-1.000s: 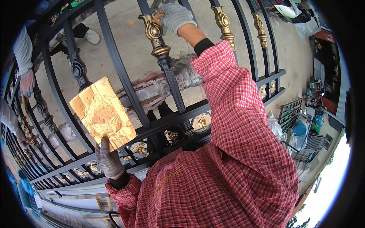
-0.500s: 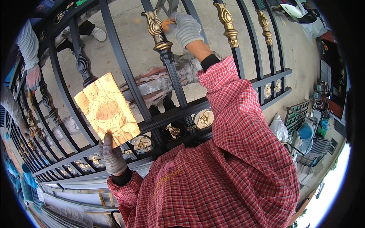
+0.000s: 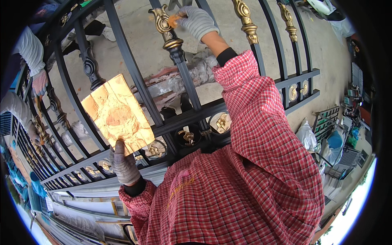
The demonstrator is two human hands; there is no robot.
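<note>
Nearest to you is your red-and-white checked cloth shirt (image 3: 196,196), with loose sleeves that could brush the fence and smear if any of the gold there is wet; I can't tell if it is. Your left hand (image 3: 124,165), in a grey glove, holds the flat, shiny gold board with a rough, worn middle (image 3: 118,112) by its low edge. Your thumb lies on top and your other fingers are mostly hidden. With only one edge held, the board could tip or slip if your thumb lets up, or bump the bars by it. Your right hand (image 3: 198,23), in a grey glove too, reaches up and pinches a small, soft-looking orange-brown pad (image 3: 174,21) in a narrow grip. The pad is right at the side of the curly black-and-gold ornament (image 3: 162,21); I can't tell if they touch. If you press too hard there, gold might get onto the plain parts, and a weak pinch could drop the pad through the black metal fence (image 3: 130,57). Past the bars lies a pale wrapped bundle (image 3: 169,85). Off to your left is another person's gloved hand (image 3: 40,83). Far right sits a round blue tub (image 3: 335,140).
</note>
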